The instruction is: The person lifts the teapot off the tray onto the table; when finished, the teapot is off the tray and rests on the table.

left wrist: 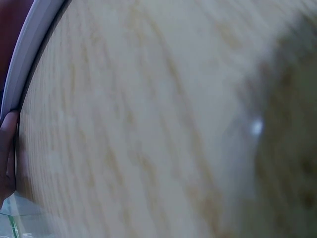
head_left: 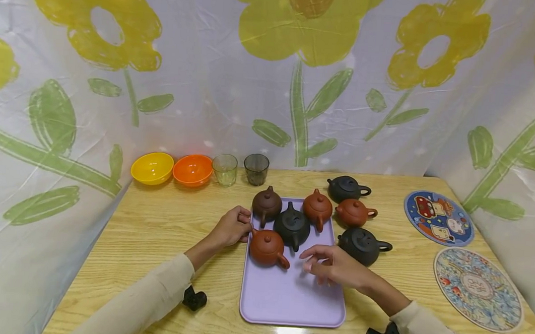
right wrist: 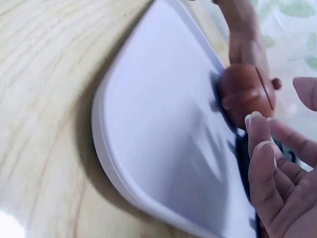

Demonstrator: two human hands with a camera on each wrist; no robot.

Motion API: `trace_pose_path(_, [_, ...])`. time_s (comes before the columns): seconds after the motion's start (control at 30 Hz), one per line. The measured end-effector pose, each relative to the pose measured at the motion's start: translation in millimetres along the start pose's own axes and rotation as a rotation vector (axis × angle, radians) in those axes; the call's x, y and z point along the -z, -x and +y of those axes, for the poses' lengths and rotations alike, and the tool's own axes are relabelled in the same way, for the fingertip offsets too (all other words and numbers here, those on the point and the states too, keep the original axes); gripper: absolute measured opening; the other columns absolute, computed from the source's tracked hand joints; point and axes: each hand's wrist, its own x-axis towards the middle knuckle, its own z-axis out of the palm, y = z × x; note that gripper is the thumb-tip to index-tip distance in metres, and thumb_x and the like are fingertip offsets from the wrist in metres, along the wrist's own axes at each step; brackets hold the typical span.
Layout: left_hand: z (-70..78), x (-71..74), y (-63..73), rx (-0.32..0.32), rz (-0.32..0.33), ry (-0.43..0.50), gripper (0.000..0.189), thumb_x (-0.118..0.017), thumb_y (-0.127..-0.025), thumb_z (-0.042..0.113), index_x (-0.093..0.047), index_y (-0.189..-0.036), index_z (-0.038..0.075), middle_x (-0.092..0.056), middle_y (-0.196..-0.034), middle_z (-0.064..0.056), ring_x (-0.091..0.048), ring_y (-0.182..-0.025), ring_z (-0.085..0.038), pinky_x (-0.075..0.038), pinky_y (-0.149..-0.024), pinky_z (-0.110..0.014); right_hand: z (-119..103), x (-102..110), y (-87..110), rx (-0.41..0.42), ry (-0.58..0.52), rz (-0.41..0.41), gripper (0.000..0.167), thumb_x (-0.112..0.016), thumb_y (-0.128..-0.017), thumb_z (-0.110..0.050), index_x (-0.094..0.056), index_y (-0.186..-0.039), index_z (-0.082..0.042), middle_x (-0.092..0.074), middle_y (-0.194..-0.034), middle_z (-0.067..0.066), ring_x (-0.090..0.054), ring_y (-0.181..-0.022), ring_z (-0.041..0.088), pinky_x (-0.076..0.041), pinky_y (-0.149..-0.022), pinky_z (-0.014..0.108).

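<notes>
A lilac tray lies on the table with several small teapots on its far half. My left hand is at the tray's left edge, its fingertips touching the rim, close to the spout of the orange-brown teapot. Beyond that pot stand a black teapot, a dark brown teapot and a reddish-brown teapot. Over the tray's right side hovers my right hand, fingers loosely bent and holding nothing. In the right wrist view, its fingers overlap the teapots.
Right of the tray stand a far black teapot, a reddish teapot and a nearer black teapot. Two round mats lie farther right. A yellow bowl, an orange bowl and two glasses line the back.
</notes>
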Motion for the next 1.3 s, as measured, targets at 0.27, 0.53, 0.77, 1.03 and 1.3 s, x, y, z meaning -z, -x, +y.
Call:
trace_pose_path(0.27, [-0.2, -0.5, -0.7, 0.007, 0.001, -0.004, 0.032, -0.061, -0.092, -0.003, -0.053, -0.123, -0.003, -0.056, -0.103, -0.013, -0.06, -0.075, -0.015, -0.06, -0.057, -0.029, 2.4, -18.4, -13.8, -0.004, -0.038, -0.049, 0.04, -0.065, -0.096, -0.024, -0.06, -0.132, -0.006, -0.069, -0.097, 0.016, -0.062, -0.064, 0.017, -0.046, -0.048, 0.024])
trace_pose_path(0.53, [-0.1, -0.4, -0.4, -0.002, 0.001, 0.003, 0.032, -0.06, -0.092, -0.003, -0.053, -0.123, -0.003, -0.056, -0.103, -0.014, -0.061, -0.076, -0.016, -0.061, -0.058, -0.031, 0.4, -27.2, -21.2, -0.012, -0.053, -0.072, 0.041, -0.065, -0.097, -0.026, -0.059, -0.131, -0.005, -0.07, -0.092, 0.012, -0.06, -0.06, 0.013, -0.043, -0.047, 0.022])
trace_pose_path(0.77, [1.4, 0.2, 0.9, 0.003, -0.003, 0.002, 0.032, -0.061, -0.092, -0.003, -0.053, -0.123, -0.003, -0.056, -0.103, -0.013, -0.061, -0.076, -0.016, -0.061, -0.058, -0.03, 0.2, -30.1, -28.3, -0.037, -0.058, -0.089, 0.037, -0.065, -0.097, -0.027, -0.061, -0.128, -0.007, -0.069, -0.087, 0.009, -0.059, -0.058, 0.013, -0.042, -0.046, 0.023])
trace_pose_path(1.03, [1.3, 0.4, -0.2, 0.017, 0.0, 0.01, 0.031, -0.06, -0.093, -0.002, -0.053, -0.124, -0.003, -0.056, -0.104, -0.014, -0.06, -0.076, -0.016, -0.061, -0.059, -0.031, -1.0, -29.7, -30.7, -0.054, -0.065, -0.076, 0.035, -0.067, -0.096, -0.029, -0.065, -0.125, -0.009, -0.068, -0.089, 0.01, -0.061, -0.059, 0.014, -0.043, -0.047, 0.024])
trace_pose_path(1.3, [-0.3, -0.4, -1.0, 0.012, 0.001, 0.01, 0.032, -0.06, -0.093, -0.002, -0.053, -0.124, -0.003, -0.056, -0.104, -0.013, -0.06, -0.077, -0.016, -0.061, -0.059, -0.03, -4.5, -33.5, -30.6, -0.058, -0.055, -0.032, 0.032, -0.064, -0.098, -0.032, -0.068, -0.12, -0.009, -0.067, -0.089, 0.011, -0.062, -0.06, 0.015, -0.043, -0.046, 0.024])
